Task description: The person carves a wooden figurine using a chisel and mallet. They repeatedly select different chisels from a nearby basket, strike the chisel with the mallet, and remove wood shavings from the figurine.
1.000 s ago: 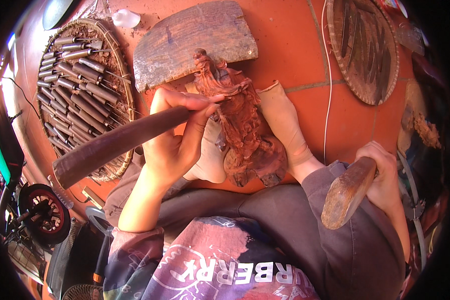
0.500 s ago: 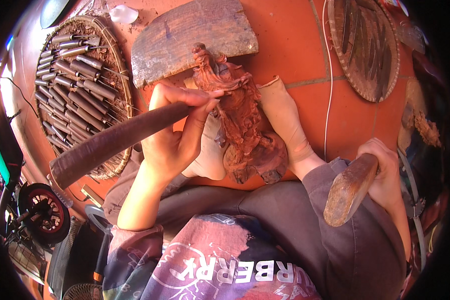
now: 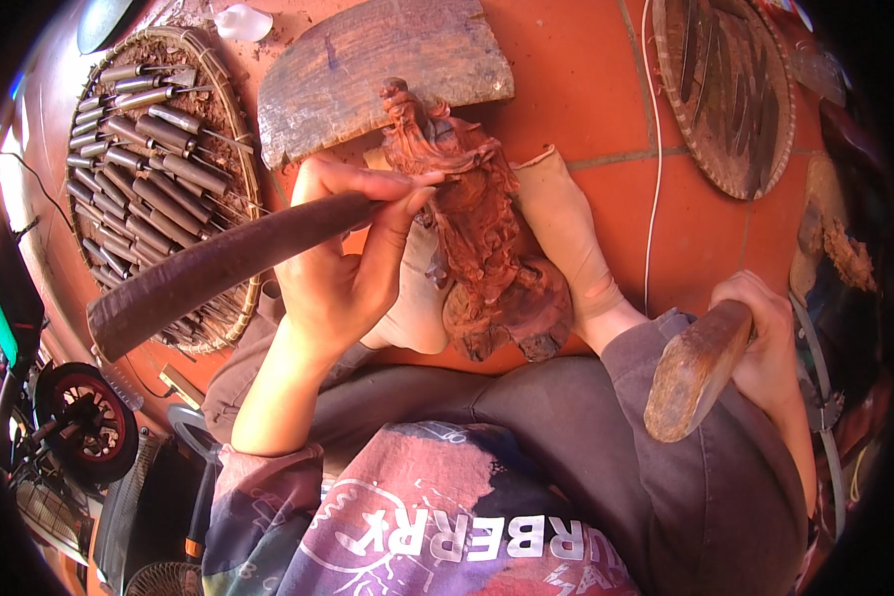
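Note:
A reddish-brown carved wooden statue lies between my feet, its head end toward a worn wooden board. My left hand is closed round a carving chisel with a thick dark handle. The handle slants down to the left, and my fingertips are at the statue's upper side. The chisel's blade is hidden by my fingers. At the right, over my knee, my right hand grips a wooden mallet, held apart from the statue.
A round woven tray at the left carries several dark-handled chisels among wood shavings. Another woven tray at the far right holds flat dark tools. A white cable runs along the tiled floor. A wheel stands at the lower left.
The chisel handle's free end has shifted slightly left and down, with small motion of my left hand. My right hand and the mallet stay almost in place, a little higher.

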{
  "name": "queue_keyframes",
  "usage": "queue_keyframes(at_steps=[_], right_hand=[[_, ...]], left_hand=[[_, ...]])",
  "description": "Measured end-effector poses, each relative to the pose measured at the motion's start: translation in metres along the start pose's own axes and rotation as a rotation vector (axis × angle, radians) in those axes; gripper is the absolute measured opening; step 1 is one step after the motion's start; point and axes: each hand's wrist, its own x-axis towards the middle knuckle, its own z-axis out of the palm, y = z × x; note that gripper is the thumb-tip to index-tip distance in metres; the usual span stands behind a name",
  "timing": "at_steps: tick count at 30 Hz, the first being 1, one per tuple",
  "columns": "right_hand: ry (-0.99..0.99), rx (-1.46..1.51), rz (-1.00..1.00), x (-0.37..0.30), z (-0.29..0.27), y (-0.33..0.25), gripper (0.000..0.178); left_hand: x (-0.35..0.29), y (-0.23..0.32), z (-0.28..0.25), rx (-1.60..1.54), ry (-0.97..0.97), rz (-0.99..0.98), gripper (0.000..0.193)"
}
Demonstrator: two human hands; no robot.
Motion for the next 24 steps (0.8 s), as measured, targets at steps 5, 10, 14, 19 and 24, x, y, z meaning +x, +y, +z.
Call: queue_keyframes(at_steps=[5,10,14,19,24], right_hand=[[0.010,0.013,0.006,0.000,0.002,0.001,0.021],[0.039,-0.004,-0.088,0.002,0.003,0.002,0.027],[0.046,-0.059,-0.089,0.002,-0.011,-0.004,0.027],[0.059,-0.266,-0.466,0.039,-0.053,-0.021,0.036],[-0.060,-0.530,-0.826,0.060,-0.062,-0.076,0.039]], left_hand=[[-0.001,0.003,0.000,0.050,0.020,-0.016,0.016],[0.003,0.008,0.000,0.129,-0.026,0.007,0.013],[0.013,0.016,0.000,0.263,-0.114,0.038,0.012],[0.019,0.023,-0.005,0.350,-0.149,0.092,0.010],[0.037,0.031,-0.003,0.444,-0.272,0.148,0.011]])
